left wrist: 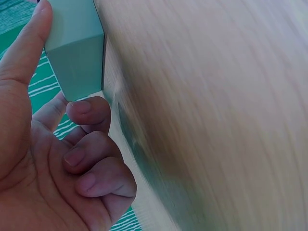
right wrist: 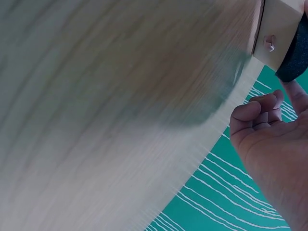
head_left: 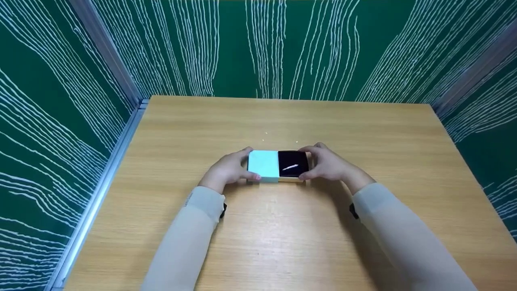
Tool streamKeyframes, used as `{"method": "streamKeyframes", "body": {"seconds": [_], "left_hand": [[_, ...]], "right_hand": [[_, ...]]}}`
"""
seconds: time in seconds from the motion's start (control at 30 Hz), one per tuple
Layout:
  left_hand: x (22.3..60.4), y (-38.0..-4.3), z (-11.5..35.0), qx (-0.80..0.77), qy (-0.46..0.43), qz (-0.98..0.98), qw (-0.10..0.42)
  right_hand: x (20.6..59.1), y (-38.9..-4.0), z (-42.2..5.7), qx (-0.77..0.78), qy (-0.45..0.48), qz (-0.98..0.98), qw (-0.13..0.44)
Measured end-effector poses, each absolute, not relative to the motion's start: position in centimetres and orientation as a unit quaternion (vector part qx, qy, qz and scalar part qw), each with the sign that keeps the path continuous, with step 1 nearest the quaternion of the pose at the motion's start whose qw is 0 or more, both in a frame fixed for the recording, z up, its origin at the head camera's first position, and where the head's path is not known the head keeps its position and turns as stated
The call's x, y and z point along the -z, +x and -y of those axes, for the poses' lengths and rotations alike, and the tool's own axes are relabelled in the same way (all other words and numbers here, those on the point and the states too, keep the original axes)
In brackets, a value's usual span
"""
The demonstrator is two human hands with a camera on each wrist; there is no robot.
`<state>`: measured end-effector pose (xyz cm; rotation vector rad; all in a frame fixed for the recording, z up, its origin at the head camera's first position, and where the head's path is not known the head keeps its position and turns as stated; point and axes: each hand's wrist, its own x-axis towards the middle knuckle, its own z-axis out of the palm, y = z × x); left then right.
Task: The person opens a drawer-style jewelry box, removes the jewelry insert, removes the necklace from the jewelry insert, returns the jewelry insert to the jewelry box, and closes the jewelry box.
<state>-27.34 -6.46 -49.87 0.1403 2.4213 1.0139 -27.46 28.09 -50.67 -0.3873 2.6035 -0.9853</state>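
Observation:
A small box lies across the middle of the table in the head view, its left half mint green (head_left: 263,163) and its right half topped by a glossy black piece (head_left: 293,161). At the green end, my left hand (head_left: 231,167) pinches it, thumb on the near side. My right hand (head_left: 328,163) grips the black-topped end between thumb and fingers. In the left wrist view the spare fingers curl below the green box end (left wrist: 74,67). The right wrist view shows a beige side (right wrist: 275,31) with a small shiny spot, under a dark rounded edge (right wrist: 294,60).
The wooden table (head_left: 274,234) bears a few tiny pale specks (head_left: 297,142) just beyond the box. Green walls (head_left: 234,48) with wavy white lines stand around its back and sides. A metal rail (head_left: 97,194) runs along the left edge.

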Motion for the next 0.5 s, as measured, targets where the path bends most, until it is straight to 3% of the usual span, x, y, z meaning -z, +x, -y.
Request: {"method": "streamKeyframes", "body": {"seconds": [0.5], "left_hand": [[49.74, -27.24, 6.44, -0.371, 0.058, -0.891, 0.256]], "right_hand": [[50.68, -27.10, -28.41, 0.378, -0.125, -0.906, 0.147]]}}
